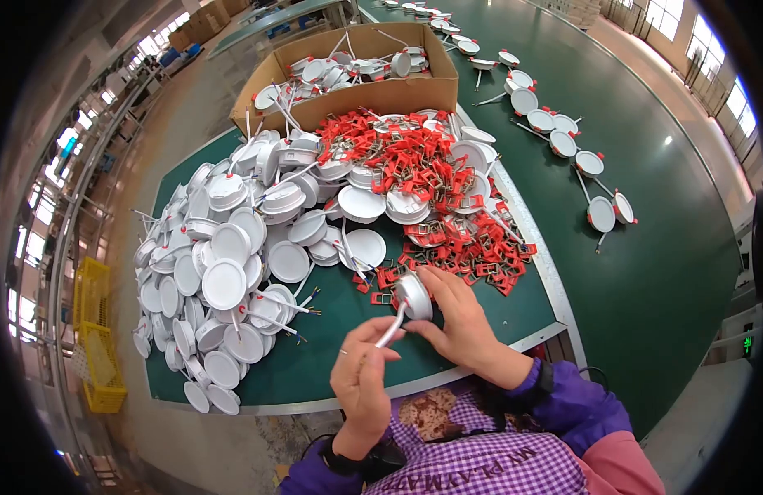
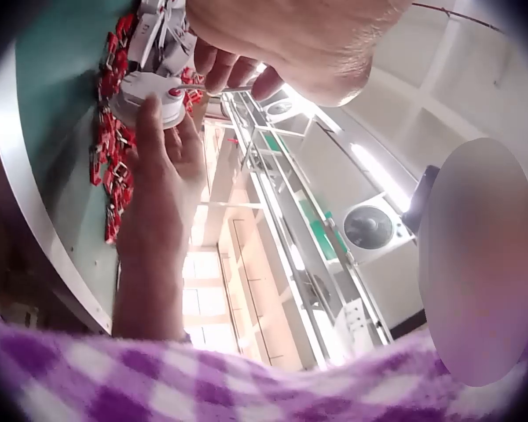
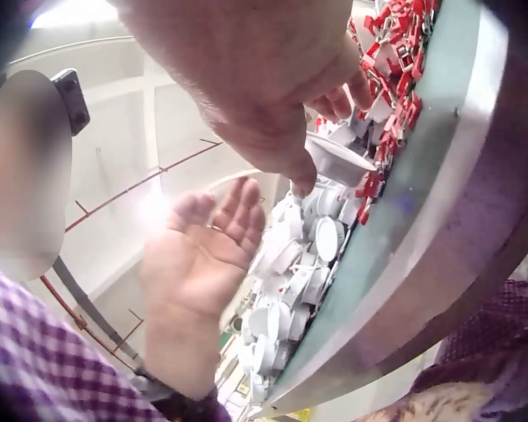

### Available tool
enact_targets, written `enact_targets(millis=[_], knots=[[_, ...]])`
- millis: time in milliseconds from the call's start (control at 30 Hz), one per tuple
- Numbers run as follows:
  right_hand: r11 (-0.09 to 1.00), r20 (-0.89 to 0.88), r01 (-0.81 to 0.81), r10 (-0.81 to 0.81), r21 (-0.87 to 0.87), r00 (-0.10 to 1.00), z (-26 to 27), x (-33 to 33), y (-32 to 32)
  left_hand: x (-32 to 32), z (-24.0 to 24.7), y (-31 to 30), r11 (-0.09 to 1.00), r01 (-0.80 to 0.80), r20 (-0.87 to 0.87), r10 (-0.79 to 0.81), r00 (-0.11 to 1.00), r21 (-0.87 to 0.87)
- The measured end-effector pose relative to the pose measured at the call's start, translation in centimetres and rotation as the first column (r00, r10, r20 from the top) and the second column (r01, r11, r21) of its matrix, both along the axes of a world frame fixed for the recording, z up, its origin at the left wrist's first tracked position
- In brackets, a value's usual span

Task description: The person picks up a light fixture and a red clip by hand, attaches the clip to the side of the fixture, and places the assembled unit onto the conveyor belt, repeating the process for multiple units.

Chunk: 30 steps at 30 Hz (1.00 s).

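A white round lamp [image 1: 414, 297] is tilted on its edge above the near part of the green table [image 1: 340, 363]. My right hand [image 1: 468, 330] grips its rim between thumb and fingers; the right wrist view shows the lamp [image 3: 339, 160] under that hand [image 3: 255, 79]. A white cable [image 1: 391, 328] runs from the lamp's back to my left hand [image 1: 363, 384], which pinches it between thumb and fingers. In the left wrist view a red piece [image 2: 175, 91] shows where the cable meets the lamp [image 2: 145, 98]. Red clips [image 1: 480, 247] lie just beyond the lamp.
Many white lamps [image 1: 224, 283] are heaped on the left half of the table. A cardboard box [image 1: 348, 97] of lamps stands at the back. Along the right runs a green surface [image 1: 645, 289] with a line of lamps [image 1: 563, 143]. Yellow crates [image 1: 101, 367] stand at far left.
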State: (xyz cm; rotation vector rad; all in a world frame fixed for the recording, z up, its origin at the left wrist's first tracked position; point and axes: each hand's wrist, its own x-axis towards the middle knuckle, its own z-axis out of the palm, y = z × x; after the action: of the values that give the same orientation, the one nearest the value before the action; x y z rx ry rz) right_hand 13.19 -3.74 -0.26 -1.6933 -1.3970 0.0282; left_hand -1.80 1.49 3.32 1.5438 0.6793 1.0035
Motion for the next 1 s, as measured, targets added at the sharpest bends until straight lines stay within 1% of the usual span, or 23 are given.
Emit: enact_targets(millis=[67,100,133,167,200,233,267,300,333,367,400,467,500,533,567,600,633,667,733,767,1000], knots=[[0.996,-0.197,0.02,-0.037,-0.088,0.98,-0.7,-0.2,0.2,0.1,1.2,-0.4,0.984,0.177,-0.071,-0.175,0.982,0.024],[0.995,-0.248,-0.009,-0.016,-0.099,0.969,-0.6,-0.1,-0.1,-0.2,0.8,0.2,0.953,0.275,-0.06,-0.27,0.961,0.129],[0.995,-0.248,-0.016,-0.009,-0.099,0.969,-0.3,0.0,-0.3,-0.4,0.4,0.7,0.955,0.269,-0.06,-0.263,0.963,0.129],[0.994,-0.341,-0.084,0.057,-0.067,0.938,0.1,0.1,-0.5,-0.5,0.0,1.2,0.949,0.174,-0.132,-0.143,0.981,0.265],[0.989,-0.427,-0.145,0.118,-0.03,0.896,0.6,0.3,-0.7,-0.6,-0.3,1.7,0.912,0.091,-0.185,-0.016,0.983,0.401],[0.971,-0.495,-0.235,0.181,-0.048,0.85,1.3,0.6,-1.1,-0.8,-0.6,2.0,0.951,0.096,-0.186,-0.041,0.982,0.295],[0.973,-0.494,-0.227,0.173,-0.051,0.852,1.9,0.7,-1.3,-0.5,-0.9,1.9,0.951,0.103,-0.185,-0.049,0.982,0.292],[0.935,-0.606,-0.349,0.247,-0.055,0.756,2.4,0.9,-1.5,-0.2,-1.4,1.8,0.984,0.179,-0.051,-0.179,0.983,-0.007],[0.883,-0.707,-0.467,0.305,-0.041,0.638,2.7,1.0,-1.6,0.0,-1.8,1.7,0.914,0.28,0.114,-0.257,0.96,-0.292],[0.911,-0.58,-0.411,0.353,0.033,0.734,1.9,1.0,-1.5,-0.3,-2.2,1.7,0.797,0.37,0.173,-0.327,0.929,-0.478],[0.912,-0.578,-0.41,0.351,0.031,0.736,1.8,1.4,-1.4,-0.5,-2.8,1.7,0.796,0.372,0.176,-0.328,0.928,-0.478],[0.97,-0.461,-0.217,0.146,-0.107,0.875,1.7,2.8,-1.5,-1.0,-3.9,1.6,0.827,0.291,0.03,-0.317,0.948,-0.481],[0.983,-0.397,-0.079,0.006,-0.168,0.918,0.6,3.2,-1.5,-1.0,-3.8,1.7,0.827,0.289,0.033,-0.313,0.949,-0.481],[0.982,-0.395,-0.081,0.008,-0.169,0.919,0.0,3.4,-1.7,-0.9,-3.6,1.9,0.822,0.21,0.07,-0.204,0.977,-0.529],[0.974,-0.214,-0.061,0.013,-0.218,0.977,-0.5,3.4,-1.9,-0.9,-3.5,2.1,0.805,0.132,0.101,-0.091,0.991,-0.578],[0.965,-0.026,-0.031,0.024,-0.262,0.999,-1.0,3.3,-2.1,-1.0,-3.5,2.1,0.805,0.133,0.102,-0.09,0.991,-0.579],[0.967,0.032,-0.03,0.04,-0.254,0.999,-1.5,2.7,-2.1,-1.0,-3.6,2.1,0.797,0.11,0.096,-0.066,0.993,-0.594],[0.967,0.033,-0.029,0.039,-0.255,0.999,-1.6,2.3,-2.0,-1.0,-3.6,2.2,0.789,0.087,0.089,-0.041,0.995,-0.608],[0.956,0.232,0.052,0.017,-0.29,0.973,-1.9,1.7,-1.8,-0.9,-3.8,2.1,0.777,0.104,0.115,-0.041,0.992,-0.621],[0.952,0.247,0.05,0.027,-0.301,0.969,-1.9,1.5,-1.8,-1.0,-3.8,2.0,0.764,0.119,0.14,-0.038,0.989,-0.634],[0.926,0.291,0.015,0.104,-0.378,0.951,-1.1,1.7,-2.7,-0.9,-3.5,1.7,0.736,0.137,0.16,-0.04,0.986,-0.663]])
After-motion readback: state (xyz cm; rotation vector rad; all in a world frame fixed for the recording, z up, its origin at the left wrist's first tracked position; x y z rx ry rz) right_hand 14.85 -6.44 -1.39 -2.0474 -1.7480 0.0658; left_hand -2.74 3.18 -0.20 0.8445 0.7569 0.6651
